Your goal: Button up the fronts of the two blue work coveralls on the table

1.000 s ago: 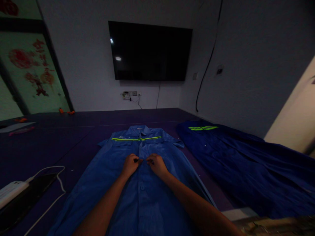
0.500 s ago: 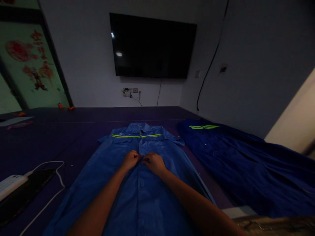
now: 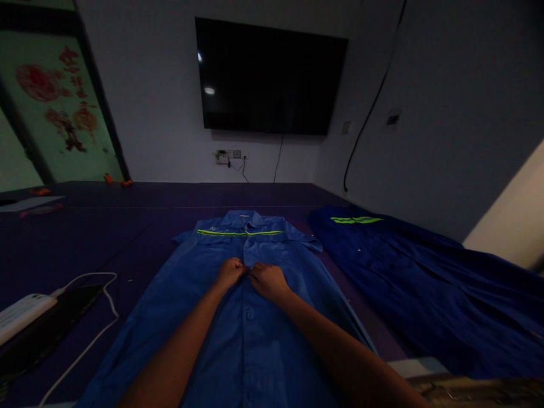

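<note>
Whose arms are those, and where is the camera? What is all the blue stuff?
Those arms belong to a person wearing a small camera on the head, so the picture shows what that person sees, looking forward and down. There is no machine, just two bare hands. The left hand and right hand meet on a blue shirt with a yellow-green stripe, and their fingertips pinch its front strip where the buttons run. The shirt lies flat on a dark purple surface. To its right lies a darker blue garment. On the left sits a white power strip with its cable. A black TV hangs on the wall.
</note>
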`<state>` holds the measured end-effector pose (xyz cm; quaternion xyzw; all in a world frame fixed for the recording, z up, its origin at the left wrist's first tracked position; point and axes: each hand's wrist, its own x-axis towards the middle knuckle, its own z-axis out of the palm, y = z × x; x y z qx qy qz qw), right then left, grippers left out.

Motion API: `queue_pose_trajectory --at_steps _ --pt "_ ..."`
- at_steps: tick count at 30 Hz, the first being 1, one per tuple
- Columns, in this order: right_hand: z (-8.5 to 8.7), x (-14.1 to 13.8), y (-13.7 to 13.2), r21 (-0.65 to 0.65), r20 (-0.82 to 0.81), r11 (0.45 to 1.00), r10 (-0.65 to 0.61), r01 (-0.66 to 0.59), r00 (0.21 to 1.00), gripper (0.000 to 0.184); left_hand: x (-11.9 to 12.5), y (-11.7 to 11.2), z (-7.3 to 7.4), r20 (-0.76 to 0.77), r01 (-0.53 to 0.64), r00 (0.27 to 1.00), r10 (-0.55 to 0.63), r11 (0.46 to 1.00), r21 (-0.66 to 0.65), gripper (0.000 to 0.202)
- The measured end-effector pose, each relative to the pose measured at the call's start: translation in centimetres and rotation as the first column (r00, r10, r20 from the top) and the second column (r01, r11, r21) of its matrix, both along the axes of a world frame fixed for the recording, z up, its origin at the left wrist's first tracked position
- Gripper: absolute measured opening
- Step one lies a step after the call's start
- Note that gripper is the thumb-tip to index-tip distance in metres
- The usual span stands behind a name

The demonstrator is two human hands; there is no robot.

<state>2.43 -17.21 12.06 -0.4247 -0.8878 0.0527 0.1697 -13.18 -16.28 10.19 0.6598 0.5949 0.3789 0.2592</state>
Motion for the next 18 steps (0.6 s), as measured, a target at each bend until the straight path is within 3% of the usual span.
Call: queue_pose_trajectory --at_steps 9,18 --pt "1.2 -0.2 -0.4 0.043 0.212 0.998 0.026 -0.036 0.977 0.028 0.1 0.0 0.5 -0.016 0.016 1.000 -0.015 1.000 0.015 0.030" --pt "0.5 -0.2 0.0 0.023 0.230 0.997 0.063 -0.070 0.971 0.028 0.2 0.2 -0.1 0.138 0.050 0.989 -0.052 0.999 0.015 0.031"
